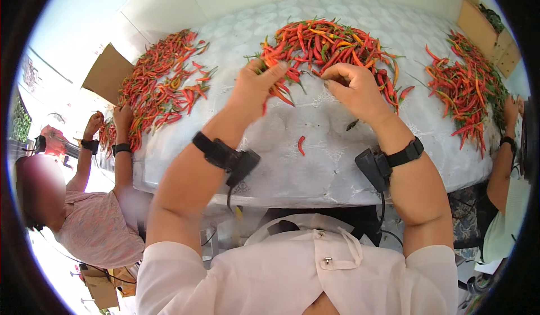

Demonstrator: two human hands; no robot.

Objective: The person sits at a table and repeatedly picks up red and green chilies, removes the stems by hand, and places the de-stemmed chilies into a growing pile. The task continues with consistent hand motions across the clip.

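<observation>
My left hand [253, 85] is closed around a small bunch of red chilli peppers [280, 92], their tips and green stems poking out past the thumb. Opposite it, my right hand [357, 90] is curled, thumb and index finger close together beside a dark, thin stem end [305, 73]. Whether those fingers pinch anything is too small to make out. Just beyond both hands lies a heap of red and orange chillies [325, 41] with green stems. One loose red chilli [301, 145] rests on the pale patterned tablecloth [270, 159] nearer my body.
At left, a co-worker's hands [122, 119] touch another chilli heap [156, 74] by a cardboard flap [103, 74]. On the right, another person's hand [511, 110] is beside a third heap [468, 91], near a cardboard box [481, 24]. Wrist devices [232, 159] trail cables below my arms.
</observation>
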